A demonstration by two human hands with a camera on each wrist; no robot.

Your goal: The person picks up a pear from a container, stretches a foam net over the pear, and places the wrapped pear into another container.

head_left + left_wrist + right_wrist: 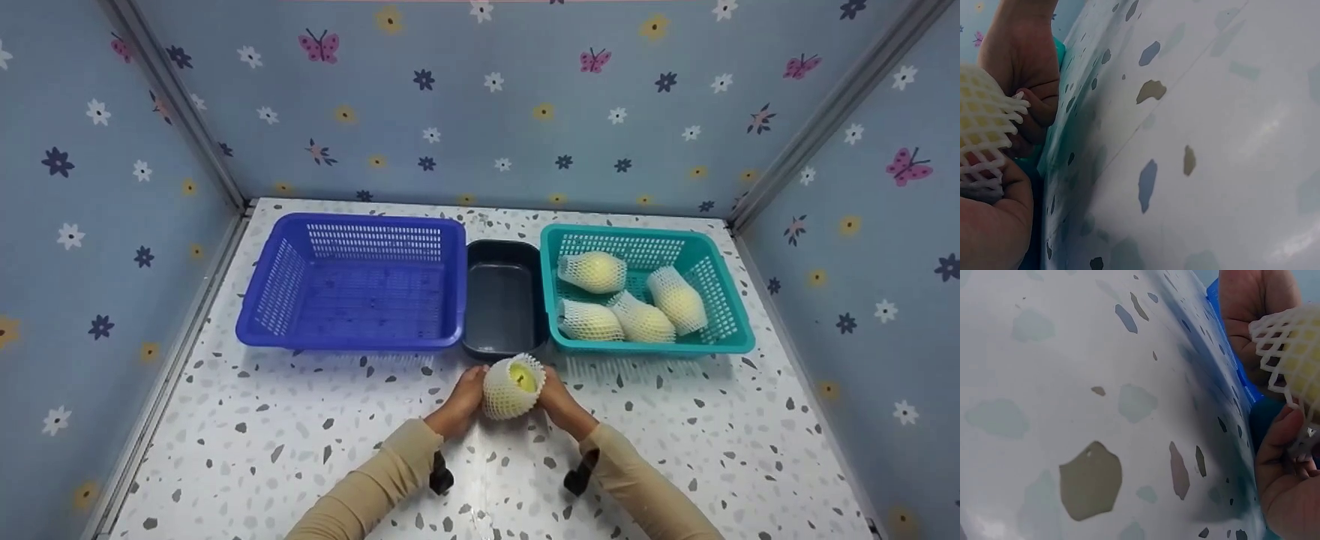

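A yellow-green fruit in a white foam net (514,388) is held just in front of the black tray, its open net end showing the fruit's top with a small dark stem spot. From the left side my left hand (463,401) grips the netted fruit with curled fingers. My right hand (564,403) grips it from the opposite side. In the left wrist view, the left thumb and fingers (1013,185) press into the net's edge. The right wrist view has the right fingers (1279,439) pinching the net near its rim. Some fingertips are hidden behind the fruit.
A blue basket (351,343) with nothing in it stands at the left. Between the baskets sits a black tray (502,311), also without contents. At the right, a teal basket (660,347) contains several netted fruits (600,271). Patterned walls (480,112) enclose the speckled table (360,457).
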